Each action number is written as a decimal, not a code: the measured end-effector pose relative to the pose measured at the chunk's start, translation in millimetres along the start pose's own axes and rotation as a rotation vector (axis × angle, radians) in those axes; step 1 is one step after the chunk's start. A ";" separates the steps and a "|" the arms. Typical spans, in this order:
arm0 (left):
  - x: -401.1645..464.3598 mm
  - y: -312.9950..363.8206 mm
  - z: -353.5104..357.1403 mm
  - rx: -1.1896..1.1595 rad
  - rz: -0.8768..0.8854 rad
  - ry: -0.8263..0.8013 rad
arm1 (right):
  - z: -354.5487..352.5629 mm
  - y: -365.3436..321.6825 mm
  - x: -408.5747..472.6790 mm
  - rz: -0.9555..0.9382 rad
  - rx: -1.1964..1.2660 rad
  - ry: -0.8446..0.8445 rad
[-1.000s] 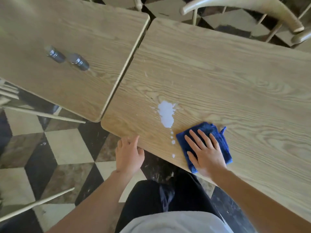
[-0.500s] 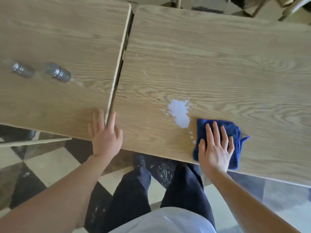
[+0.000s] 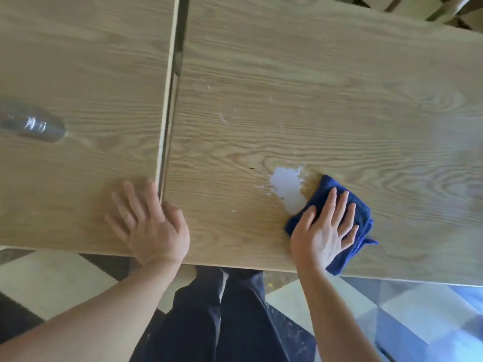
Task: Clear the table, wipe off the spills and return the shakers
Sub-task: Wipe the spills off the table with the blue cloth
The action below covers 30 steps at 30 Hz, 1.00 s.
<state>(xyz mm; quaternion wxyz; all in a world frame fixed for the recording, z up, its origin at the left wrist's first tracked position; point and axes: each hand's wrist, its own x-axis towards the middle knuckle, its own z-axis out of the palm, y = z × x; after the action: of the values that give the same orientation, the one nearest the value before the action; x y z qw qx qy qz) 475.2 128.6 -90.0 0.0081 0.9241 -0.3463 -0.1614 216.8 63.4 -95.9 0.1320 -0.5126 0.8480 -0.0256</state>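
A white spill [image 3: 287,189] lies on the right wooden table [image 3: 313,100], near its front edge. A folded blue cloth [image 3: 360,215] lies flat just right of the spill, its corner touching the puddle. My right hand [image 3: 324,231] presses flat on the cloth, fingers spread. My left hand [image 3: 151,226] rests flat and open across the gap between the two tables, holding nothing. One blurred shaker [image 3: 34,124] with a metal top stands on the left table [image 3: 91,61] at the far left.
A narrow gap [image 3: 172,100] separates the two tables. Chair parts [image 3: 449,9] show at the top right. Below the table edge are my dark trousers and a checkered floor [image 3: 52,278].
My view has swung right, so the second shaker has left the frame. My left hand moved onto the table corners. My right hand slid the cloth left to the spill's edge.
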 end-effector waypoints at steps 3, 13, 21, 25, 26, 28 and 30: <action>0.2 -0.8 0.0 0.010 0.001 -0.011 | -10.8 -10.9 58.0 -0.076 -0.034 -0.020; 2.6 -1.8 0.8 0.047 0.016 0.049 | -3.5 -216.4 204.0 -0.296 -0.061 0.019; 4.0 -2.7 7.9 0.019 0.022 0.174 | 32.0 -380.3 197.8 -0.589 -0.013 -0.069; 6.2 -0.6 7.0 0.002 0.012 0.197 | 35.5 -374.1 178.0 -0.646 -0.027 -0.095; 6.7 0.4 5.6 0.005 0.011 0.179 | 36.0 -368.6 170.0 -0.665 -0.031 -0.101; 6.2 1.4 3.4 0.035 0.008 0.138 | 36.0 -352.9 146.9 -0.700 -0.041 -0.134; 5.1 0.6 1.6 0.052 0.001 0.116 | 38.6 -329.0 114.4 -0.762 -0.058 -0.155</action>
<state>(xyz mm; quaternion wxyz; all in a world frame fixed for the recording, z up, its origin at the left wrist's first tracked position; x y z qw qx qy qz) 478.0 125.0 -93.0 0.0042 0.9315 -0.3500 -0.0987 460.0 -189.0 -96.9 0.1620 -0.7949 0.5846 -0.0100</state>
